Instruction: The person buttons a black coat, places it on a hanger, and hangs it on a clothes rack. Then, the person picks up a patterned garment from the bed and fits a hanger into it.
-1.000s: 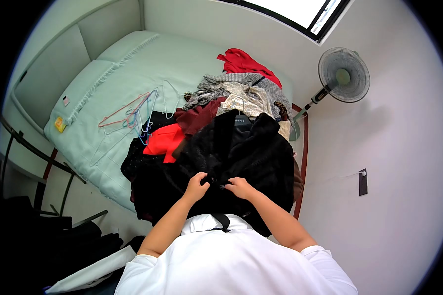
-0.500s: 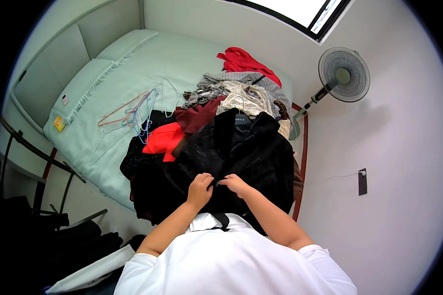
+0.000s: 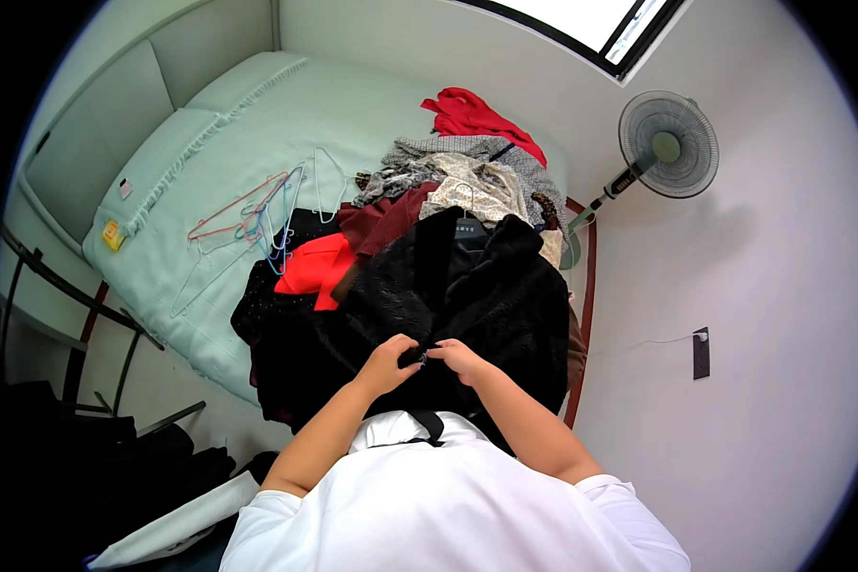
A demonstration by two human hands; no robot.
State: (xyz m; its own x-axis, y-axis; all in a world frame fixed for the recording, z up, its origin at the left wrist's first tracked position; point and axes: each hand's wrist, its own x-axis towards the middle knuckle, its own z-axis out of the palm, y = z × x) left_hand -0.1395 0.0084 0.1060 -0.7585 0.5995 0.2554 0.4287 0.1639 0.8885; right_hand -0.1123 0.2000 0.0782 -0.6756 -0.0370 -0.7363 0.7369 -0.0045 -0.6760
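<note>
A black furry coat [image 3: 486, 286] lies spread on top of a clothes pile at the bed's near end, with a hanger in its collar. My left hand [image 3: 389, 364] pinches the coat's front edge near a small shiny fastener [image 3: 423, 357]. Just to the right, my right hand [image 3: 456, 359] has its fingertips closed on the opposite front edge at the same spot. The two hands are close together. Fine detail of the fastener is too small to make out.
Several thin hangers [image 3: 267, 219] lie on the pale green bed [image 3: 210, 172]. Red, maroon and patterned clothes [image 3: 477, 186] are heaped beyond the coat. A standing fan [image 3: 665, 148] is at the right by the wall. Dark clothes [image 3: 162, 467] and a metal rack [image 3: 86, 300] are at lower left.
Both hands have drawn closer together at the coat's front over the last second. The left hand has shifted slightly right, and the coat has stayed in place.
</note>
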